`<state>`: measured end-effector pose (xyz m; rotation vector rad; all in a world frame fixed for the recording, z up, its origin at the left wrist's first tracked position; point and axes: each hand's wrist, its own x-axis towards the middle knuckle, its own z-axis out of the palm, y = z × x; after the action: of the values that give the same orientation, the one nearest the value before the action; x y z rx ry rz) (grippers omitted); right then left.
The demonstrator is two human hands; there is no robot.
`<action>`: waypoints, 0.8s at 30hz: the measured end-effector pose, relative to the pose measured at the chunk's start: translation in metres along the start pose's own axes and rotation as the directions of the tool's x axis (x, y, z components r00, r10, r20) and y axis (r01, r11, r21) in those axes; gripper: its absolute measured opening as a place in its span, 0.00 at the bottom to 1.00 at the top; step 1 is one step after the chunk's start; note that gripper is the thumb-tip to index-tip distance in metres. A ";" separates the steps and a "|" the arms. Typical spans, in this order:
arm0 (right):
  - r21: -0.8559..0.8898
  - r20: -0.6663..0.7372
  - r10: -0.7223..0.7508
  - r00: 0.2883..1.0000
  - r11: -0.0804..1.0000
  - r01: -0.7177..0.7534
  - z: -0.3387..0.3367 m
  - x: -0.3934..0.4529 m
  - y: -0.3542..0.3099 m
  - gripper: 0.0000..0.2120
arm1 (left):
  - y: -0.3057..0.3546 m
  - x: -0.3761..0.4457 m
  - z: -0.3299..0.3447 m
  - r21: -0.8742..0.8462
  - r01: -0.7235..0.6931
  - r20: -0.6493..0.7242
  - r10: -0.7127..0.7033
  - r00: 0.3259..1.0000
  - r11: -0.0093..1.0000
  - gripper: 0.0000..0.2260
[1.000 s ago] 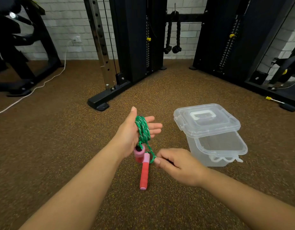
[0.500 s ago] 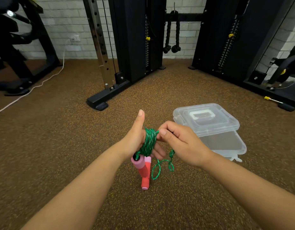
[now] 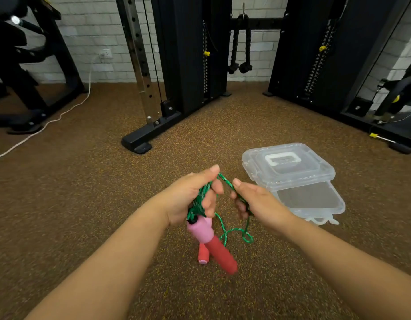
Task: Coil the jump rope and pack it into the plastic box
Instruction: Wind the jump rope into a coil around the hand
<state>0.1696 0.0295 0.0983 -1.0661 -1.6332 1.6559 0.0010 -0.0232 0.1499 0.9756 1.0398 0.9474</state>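
The jump rope (image 3: 201, 199) is green cord with pink-and-red foam handles. My left hand (image 3: 190, 195) is closed around the coiled cord, and one handle (image 3: 211, 243) hangs below it. The second handle (image 3: 203, 255) lies on the floor behind the first. My right hand (image 3: 253, 199) grips a strand of the cord stretched between the two hands, with a loose loop (image 3: 237, 234) dangling under it. The clear plastic box (image 3: 315, 204) sits on the floor just right of my right hand, its lid (image 3: 287, 165) resting askew over the far part of the opening.
Brown speckled gym flooring surrounds the hands. A black cable machine base (image 3: 139, 142) stands ahead on the left, and another black frame (image 3: 384, 135) is at the right. A white cable (image 3: 49, 121) runs along the floor at far left.
My right hand has pulled away to the right, drawing a strand of cord out from the coil. My left hand has closed and tipped, and the hanging handle has swung to the right.
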 end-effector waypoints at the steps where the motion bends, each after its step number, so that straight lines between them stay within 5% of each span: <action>1: 0.066 0.033 0.069 0.997 0.995 -0.071 -0.001 -0.002 0.002 0.18 | 0.001 0.001 -0.003 -0.081 -0.017 -0.033 0.015 0.999 0.997 0.19; 5: 0.299 0.148 0.220 0.964 0.919 -0.256 -0.010 -0.008 0.006 0.21 | 0.008 0.000 -0.017 -0.244 -0.074 -0.126 0.044 0.991 0.967 0.20; 10: 0.327 0.136 0.166 0.977 0.923 -0.202 -0.018 -0.008 0.007 0.13 | 0.009 0.000 -0.021 -0.237 -0.099 -0.173 0.058 0.983 0.966 0.20; 14: 0.118 0.101 0.088 0.991 0.988 -0.099 -0.026 -0.009 0.009 0.04 | 0.011 0.000 -0.024 -0.263 -0.136 -0.205 0.082 0.975 0.955 0.20; 18: -0.138 -0.120 0.002 0.993 0.990 -0.018 -0.035 -0.005 0.019 0.04 | 0.013 -0.001 -0.026 -0.268 -0.135 -0.225 0.074 0.972 0.954 0.19; 21: -0.457 -0.271 -0.135 0.953 0.889 -0.004 -0.038 -0.002 0.026 0.04 | 0.011 0.000 -0.021 -0.235 -0.087 -0.193 0.041 0.980 0.968 0.20; 24: -0.580 -0.226 -0.137 0.964 0.815 -0.021 -0.033 -0.001 0.028 0.07 | 0.009 0.001 -0.011 -0.178 -0.017 -0.112 -0.003 0.994 0.984 0.21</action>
<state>0.2016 0.0439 0.0728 -1.4312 -2.0154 0.9241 -0.0106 -0.0180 0.1560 0.7848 1.0257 1.0919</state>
